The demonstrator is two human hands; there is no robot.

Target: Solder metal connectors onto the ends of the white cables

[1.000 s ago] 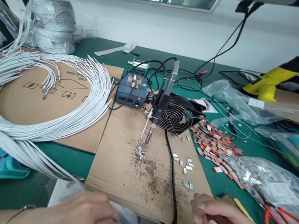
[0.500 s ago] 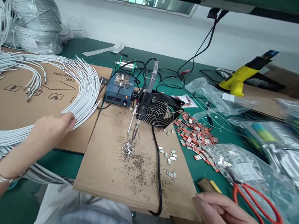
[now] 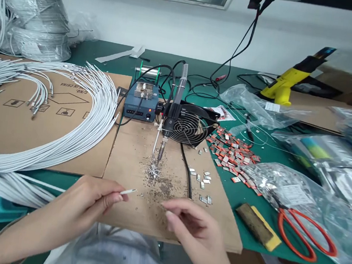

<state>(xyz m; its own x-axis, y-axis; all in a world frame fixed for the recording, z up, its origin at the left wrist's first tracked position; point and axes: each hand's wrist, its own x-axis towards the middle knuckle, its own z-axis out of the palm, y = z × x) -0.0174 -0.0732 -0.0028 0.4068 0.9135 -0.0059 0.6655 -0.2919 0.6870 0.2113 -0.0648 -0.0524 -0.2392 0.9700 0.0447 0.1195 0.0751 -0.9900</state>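
My left hand [image 3: 93,201] pinches a white cable [image 3: 128,191] just behind its end, over the front of the cardboard sheet [image 3: 124,160]. The cable's tip points right, toward my right hand [image 3: 194,228]. That hand has its thumb and index finger brought together; whatever is between them is too small or hidden to name. Beyond both hands, a soldering iron [image 3: 176,102] hangs tip down in a stand above a heap of solder bits [image 3: 153,171]. Small metal connector pieces [image 3: 206,180] lie on the cardboard to the right.
A large coil of white cables [image 3: 95,130] fills the left. Behind stand a blue soldering station [image 3: 139,106], a solder spool [image 3: 148,72] and a black fan [image 3: 189,129]. At right lie orange-and-silver parts [image 3: 233,149], red-handled scissors [image 3: 306,233], a sponge [image 3: 273,242] and a yellow heat gun [image 3: 284,85].
My left hand has left the cable bundle and moved right and nearer, bringing one cable end over the cardboard. My right hand has moved left toward it.
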